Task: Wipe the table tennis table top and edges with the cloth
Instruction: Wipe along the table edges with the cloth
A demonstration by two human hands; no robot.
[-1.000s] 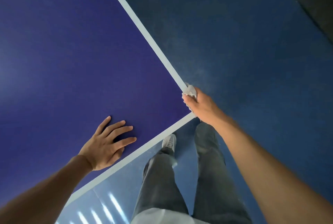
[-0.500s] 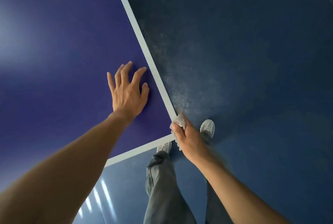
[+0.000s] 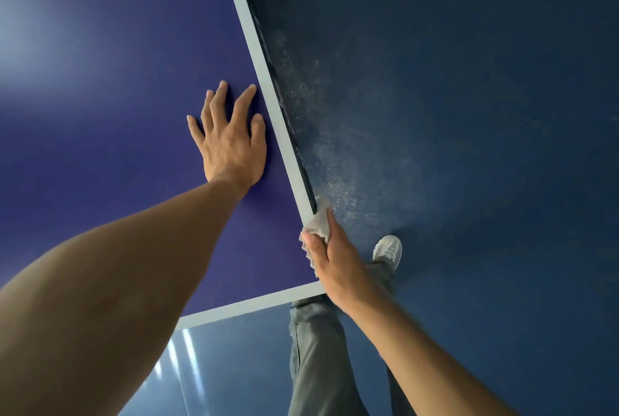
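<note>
Gripped in the right hand (image 3: 338, 268), the cloth (image 3: 317, 224) could be snagged loose at the counter (image 3: 134, 80) corner; the left hand (image 3: 231, 144) is spread flat.

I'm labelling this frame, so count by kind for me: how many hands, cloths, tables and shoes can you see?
hands: 2 (left hand, right hand)
cloth: 1
table: 1
shoe: 1
total: 5

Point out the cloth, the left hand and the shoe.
cloth (image 3: 316, 224), head view, its bunched white middle.
left hand (image 3: 231, 147), head view, back of the hand.
shoe (image 3: 388, 248), head view, white upper near the toe.
</note>
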